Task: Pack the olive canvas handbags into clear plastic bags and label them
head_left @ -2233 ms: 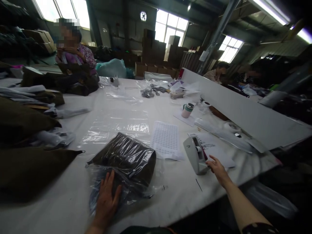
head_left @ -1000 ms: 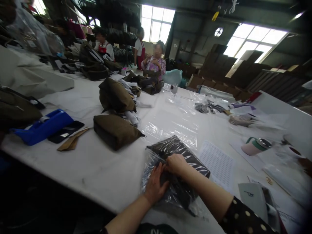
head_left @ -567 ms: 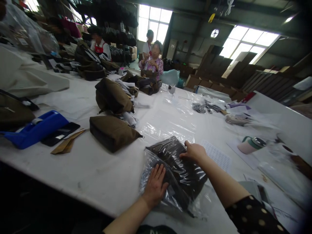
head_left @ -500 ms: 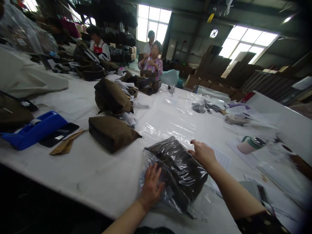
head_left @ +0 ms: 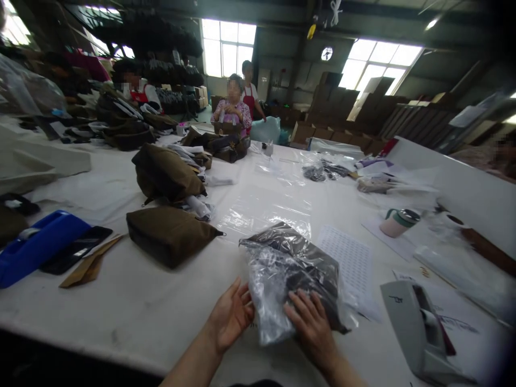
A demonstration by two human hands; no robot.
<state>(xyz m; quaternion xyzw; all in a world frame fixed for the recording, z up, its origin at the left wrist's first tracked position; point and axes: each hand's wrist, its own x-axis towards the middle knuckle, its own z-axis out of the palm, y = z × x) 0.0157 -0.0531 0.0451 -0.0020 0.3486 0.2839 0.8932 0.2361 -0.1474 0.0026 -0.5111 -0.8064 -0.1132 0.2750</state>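
Note:
A dark bag in clear plastic (head_left: 310, 252) lies on the white table in front of me, its loose plastic end folded over toward the near left. My right hand (head_left: 310, 322) rests on the plastic at the near side of the bag, fingers spread. Beside the left edge of the plastic, my left hand (head_left: 234, 314) is palm up with fingers apart, holding nothing. A brown bag (head_left: 171, 234) lies to the left, with another brown bag (head_left: 167, 172) behind it.
At left are a blue tape dispenser (head_left: 44, 242), a black phone (head_left: 74, 250) and brown paper (head_left: 91, 266). A printed sheet (head_left: 349, 263), a cup (head_left: 399, 223) and a grey device (head_left: 415, 328) stand at right. People (head_left: 231, 110) are across the table.
The plastic end has been folded over the bag. My right hand has moved from the far right edge down onto the plastic; my left hand has come off it and turned palm up.

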